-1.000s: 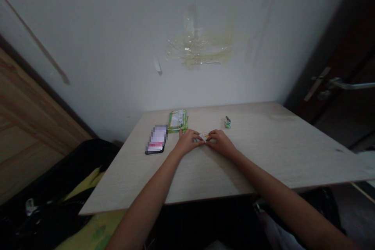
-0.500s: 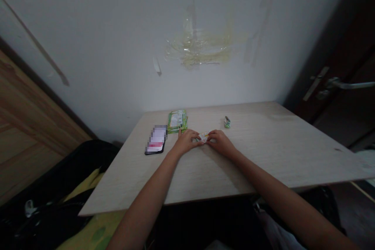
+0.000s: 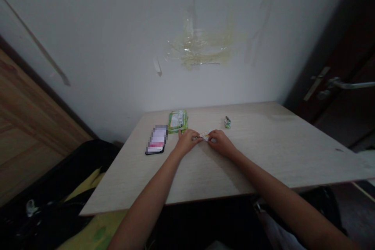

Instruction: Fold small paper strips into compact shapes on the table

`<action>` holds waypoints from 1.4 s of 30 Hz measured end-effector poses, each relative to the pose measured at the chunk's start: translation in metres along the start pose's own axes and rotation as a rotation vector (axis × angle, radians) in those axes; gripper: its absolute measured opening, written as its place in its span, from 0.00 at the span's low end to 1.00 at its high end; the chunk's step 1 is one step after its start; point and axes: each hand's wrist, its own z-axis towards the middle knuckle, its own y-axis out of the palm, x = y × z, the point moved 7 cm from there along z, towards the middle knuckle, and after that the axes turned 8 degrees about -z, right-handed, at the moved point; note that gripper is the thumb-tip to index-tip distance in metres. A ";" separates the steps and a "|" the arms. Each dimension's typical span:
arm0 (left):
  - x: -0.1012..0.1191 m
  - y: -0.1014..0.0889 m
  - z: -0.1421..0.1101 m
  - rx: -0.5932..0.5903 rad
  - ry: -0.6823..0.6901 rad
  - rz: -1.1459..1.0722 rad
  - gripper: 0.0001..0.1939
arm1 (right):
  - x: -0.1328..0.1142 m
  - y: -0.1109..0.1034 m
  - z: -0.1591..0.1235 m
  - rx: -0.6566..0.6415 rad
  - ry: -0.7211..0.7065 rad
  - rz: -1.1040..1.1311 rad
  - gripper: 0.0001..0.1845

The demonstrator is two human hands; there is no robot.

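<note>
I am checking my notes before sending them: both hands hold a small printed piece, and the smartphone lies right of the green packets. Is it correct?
Not entirely: the smartphone lies left of the green packets, as the head view shows. The rest stands: the left hand and right hand hold a small printed piece.

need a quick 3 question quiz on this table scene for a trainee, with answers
1. True or false: the left hand and right hand both touch the small printed piece.
2. What lies next to the phone? a) a cup b) green packets c) scissors
3. Fill in: in the picture, the crumpled scrap lies to the ____ of the packets.

Key: 1 true; 2 b; 3 right
</note>
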 end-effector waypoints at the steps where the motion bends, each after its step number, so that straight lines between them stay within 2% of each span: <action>1: 0.002 0.000 0.000 0.009 -0.004 0.009 0.12 | 0.001 0.000 0.000 0.006 0.002 0.005 0.04; 10: 0.020 0.004 0.001 0.023 -0.023 0.100 0.11 | 0.013 0.004 0.001 0.000 0.133 0.036 0.05; 16: 0.022 0.007 0.001 0.000 -0.004 0.138 0.12 | 0.008 0.006 0.004 -0.030 0.054 -0.005 0.03; 28: 0.027 0.004 0.000 -0.011 -0.008 0.179 0.12 | 0.011 0.008 0.003 -0.031 0.051 -0.004 0.04; 35: 0.027 0.003 -0.002 -0.010 0.018 0.172 0.12 | 0.015 0.011 0.003 -0.035 0.036 -0.036 0.12; 42: 0.024 0.006 -0.002 0.005 0.035 0.172 0.12 | 0.007 0.009 0.001 -0.064 -0.003 -0.090 0.15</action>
